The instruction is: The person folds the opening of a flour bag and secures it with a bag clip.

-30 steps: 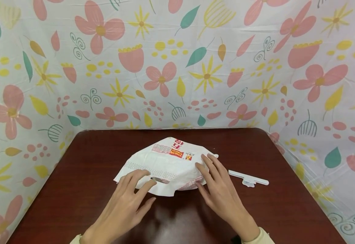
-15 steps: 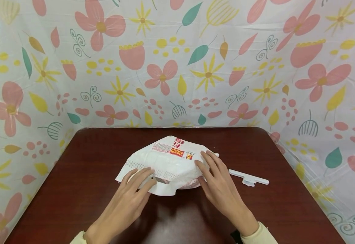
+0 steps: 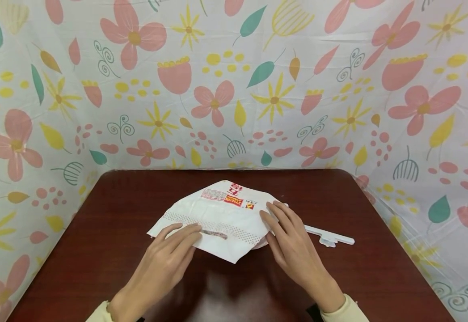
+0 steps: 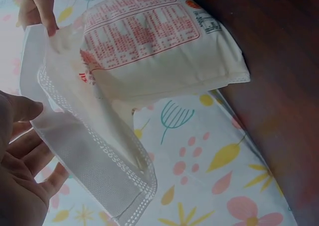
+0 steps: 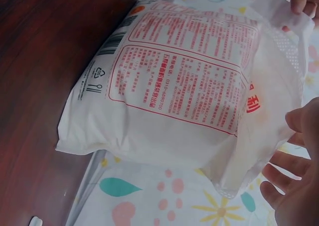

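Note:
A white flour bag (image 3: 217, 203) with red print lies on the table, its mouth flap with a slot-shaped handle hole facing the person. My left hand (image 3: 169, 259) pinches the flap's edge near the hole, fingers above and thumb hidden below in the head view. In the left wrist view, the thumb lies at the flap's edge (image 4: 79, 146). My right hand (image 3: 294, 246) holds the right side of the bag's mouth; its thumb meets the edge in the right wrist view, with the other fingers (image 5: 286, 164) spread beyond it. The filled body of the bag (image 5: 164, 86) bulges behind.
To the right of my right hand lies a long white plastic clip (image 3: 332, 235), partly hidden by that hand. The dark red-brown table (image 3: 117, 214) has rounded far corners. A flower-patterned curtain (image 3: 213, 134) encloses the back and both sides.
The front flap has spread out flatter, and its right corner now reaches further right and forward. My left hand has shifted slightly left. The right hand stays at the bag's right side.

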A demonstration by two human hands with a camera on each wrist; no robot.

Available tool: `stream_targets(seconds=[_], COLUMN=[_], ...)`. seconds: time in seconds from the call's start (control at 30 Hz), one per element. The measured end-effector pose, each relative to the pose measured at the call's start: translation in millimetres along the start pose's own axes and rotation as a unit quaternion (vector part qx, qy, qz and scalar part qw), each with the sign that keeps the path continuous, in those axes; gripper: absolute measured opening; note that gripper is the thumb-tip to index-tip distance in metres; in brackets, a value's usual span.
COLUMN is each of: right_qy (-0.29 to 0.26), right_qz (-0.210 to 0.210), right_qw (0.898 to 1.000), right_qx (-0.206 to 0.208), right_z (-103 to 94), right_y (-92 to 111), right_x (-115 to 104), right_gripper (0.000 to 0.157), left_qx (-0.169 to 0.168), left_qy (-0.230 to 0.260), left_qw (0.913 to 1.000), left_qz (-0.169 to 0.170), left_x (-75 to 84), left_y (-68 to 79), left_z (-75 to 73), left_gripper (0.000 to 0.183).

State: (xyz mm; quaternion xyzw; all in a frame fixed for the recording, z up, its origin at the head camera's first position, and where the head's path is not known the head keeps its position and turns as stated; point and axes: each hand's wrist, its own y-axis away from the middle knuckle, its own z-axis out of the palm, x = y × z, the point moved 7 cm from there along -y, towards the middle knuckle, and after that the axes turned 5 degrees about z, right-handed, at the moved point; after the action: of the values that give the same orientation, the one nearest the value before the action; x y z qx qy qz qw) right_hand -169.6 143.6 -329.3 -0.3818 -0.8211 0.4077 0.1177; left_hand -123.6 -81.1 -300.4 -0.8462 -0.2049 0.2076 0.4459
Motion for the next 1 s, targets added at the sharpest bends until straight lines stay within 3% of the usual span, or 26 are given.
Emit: stream_targets(seconds=[0.33, 0.63, 0.83, 1.0], right_qy=[-0.010, -0.026, -0.029, -0.030], right_qz=[0.003, -0.044, -0.038, -0.018], right_qw=[1.000, 0.998, 0.998, 0.999], right_qx=[0.003, 0.022, 0.040, 0.029], right_z=[2.8, 0.4, -7.8, -10.8], right_y=[-2.9, -16.8, -31.6, -38.1], right_x=[-3.3, -21.7, -21.8, -16.7], right_gripper=[0.038, 0.037, 0.031, 0.033], left_qx=[0.000, 0.014, 0.009, -0.005], left_qy=[0.021, 0.040, 0.039, 0.018], left_qw=[0.9996, 0.9986, 0.9967, 0.9949], left_qz=[-0.018, -0.031, -0.071, -0.100], left_x=[-6.1, -15.2, -31.8, -48.9], left_y=[-4.5, -7.3, 0.5, 9.5], left_z=[-8.4, -14.2, -14.8, -14.0], left_gripper=[0.023, 0.022, 0.021, 0.028])
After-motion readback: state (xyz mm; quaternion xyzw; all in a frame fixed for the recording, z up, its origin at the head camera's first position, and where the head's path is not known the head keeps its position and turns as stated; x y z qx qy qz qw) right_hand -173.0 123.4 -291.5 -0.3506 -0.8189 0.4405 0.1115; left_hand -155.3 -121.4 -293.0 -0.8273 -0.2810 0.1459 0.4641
